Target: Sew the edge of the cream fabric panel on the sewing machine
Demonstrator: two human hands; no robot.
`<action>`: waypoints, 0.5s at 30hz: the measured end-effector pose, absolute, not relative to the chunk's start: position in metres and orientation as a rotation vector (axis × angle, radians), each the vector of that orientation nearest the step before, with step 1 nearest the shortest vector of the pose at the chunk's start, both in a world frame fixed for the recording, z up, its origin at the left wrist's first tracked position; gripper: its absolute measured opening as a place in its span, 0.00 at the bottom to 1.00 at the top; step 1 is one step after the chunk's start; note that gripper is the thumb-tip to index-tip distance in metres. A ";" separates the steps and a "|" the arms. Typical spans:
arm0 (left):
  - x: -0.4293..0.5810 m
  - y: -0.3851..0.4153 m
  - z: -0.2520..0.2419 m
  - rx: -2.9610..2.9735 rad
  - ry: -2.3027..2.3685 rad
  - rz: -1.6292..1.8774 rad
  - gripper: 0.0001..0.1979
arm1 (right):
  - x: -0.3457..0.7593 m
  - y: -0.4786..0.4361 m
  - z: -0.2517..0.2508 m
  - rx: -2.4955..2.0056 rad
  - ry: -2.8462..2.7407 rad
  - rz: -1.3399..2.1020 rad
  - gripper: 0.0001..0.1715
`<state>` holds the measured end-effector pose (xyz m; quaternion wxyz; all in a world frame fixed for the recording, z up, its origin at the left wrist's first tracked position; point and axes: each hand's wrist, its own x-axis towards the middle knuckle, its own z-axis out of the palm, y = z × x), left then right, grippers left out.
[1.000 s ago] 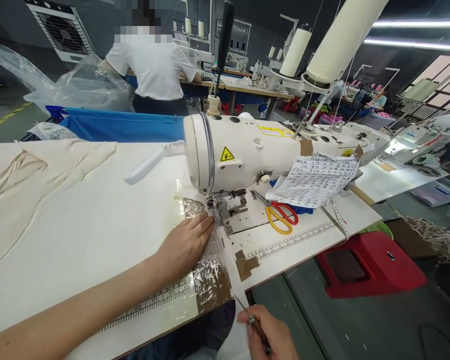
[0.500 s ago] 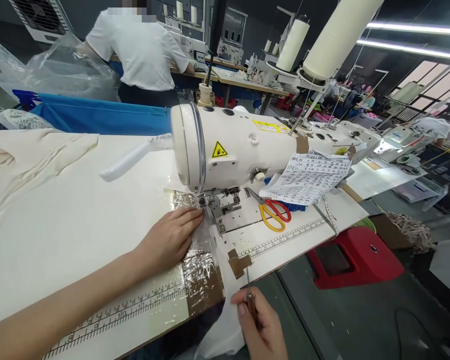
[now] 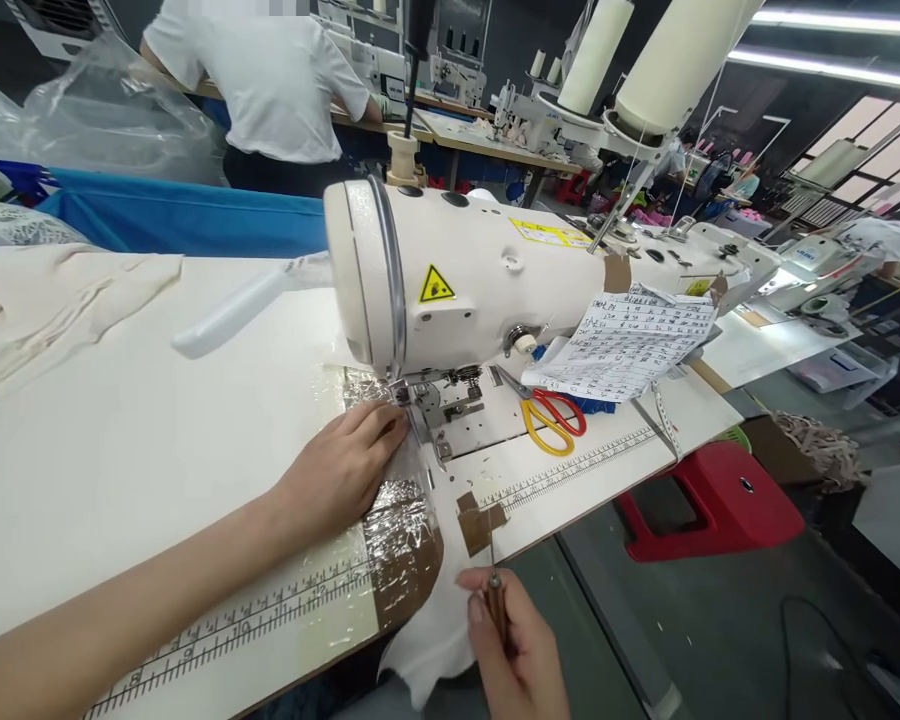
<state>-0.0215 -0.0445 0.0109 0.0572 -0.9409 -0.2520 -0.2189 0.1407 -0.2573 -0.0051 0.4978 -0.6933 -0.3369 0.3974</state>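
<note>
My left hand [image 3: 343, 463] lies flat, fingers together, on cream fabric [image 3: 142, 440], its fingertips just left of the presser foot [image 3: 418, 400] of a white sewing machine [image 3: 465, 275]. My right hand [image 3: 516, 655] sits below the table edge, pinched on a thin awl [image 3: 493, 590] with a brown handle and a metal point that stands upward. The fabric's end [image 3: 427, 640] hangs off the table edge beside that hand.
Yellow-and-red scissors [image 3: 549, 418] and a printed paper sheet [image 3: 630, 345] lie right of the needle. A red stool [image 3: 720, 505] stands under the table's right end. A person in a white shirt [image 3: 262, 80] works beyond a blue bin [image 3: 180, 220]. Large thread cones [image 3: 675, 70] stand above.
My right hand has risen toward the table edge and turned the awl's point upward. My left hand stays on the fabric by the presser foot. The view has shifted down and right.
</note>
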 end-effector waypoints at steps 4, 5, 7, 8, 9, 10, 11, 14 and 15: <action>-0.018 -0.042 0.014 -2.822 -0.783 -0.706 0.20 | 0.148 -0.246 0.003 -1.687 -1.039 0.798 0.23; -0.018 -0.040 0.013 -2.839 -0.776 -0.736 0.19 | 0.149 -0.243 0.004 -1.682 -1.089 0.774 0.22; -0.021 -0.038 0.010 -2.907 -0.727 -0.813 0.19 | 0.152 -0.238 0.004 -1.667 -1.168 0.758 0.20; -0.023 -0.036 0.008 -2.952 -0.692 -0.853 0.19 | 0.153 -0.236 0.004 -1.652 -1.205 0.754 0.19; -0.025 -0.035 0.006 -2.996 -0.660 -0.884 0.19 | 0.155 -0.235 0.004 -1.634 -1.243 0.743 0.19; -0.026 -0.034 0.005 -3.035 -0.639 -0.903 0.20 | 0.156 -0.233 0.003 -1.620 -1.281 0.728 0.18; -0.027 -0.033 0.003 -3.056 -0.633 -0.916 0.21 | 0.157 -0.232 0.003 -1.611 -1.321 0.707 0.17; -0.028 -0.034 0.001 -3.035 -0.690 -0.878 0.21 | 0.157 -0.228 0.004 -1.614 -1.411 0.622 0.16; -0.027 -0.034 0.000 -3.006 -0.724 -0.857 0.21 | 0.157 -0.225 0.006 -1.620 -1.435 0.604 0.15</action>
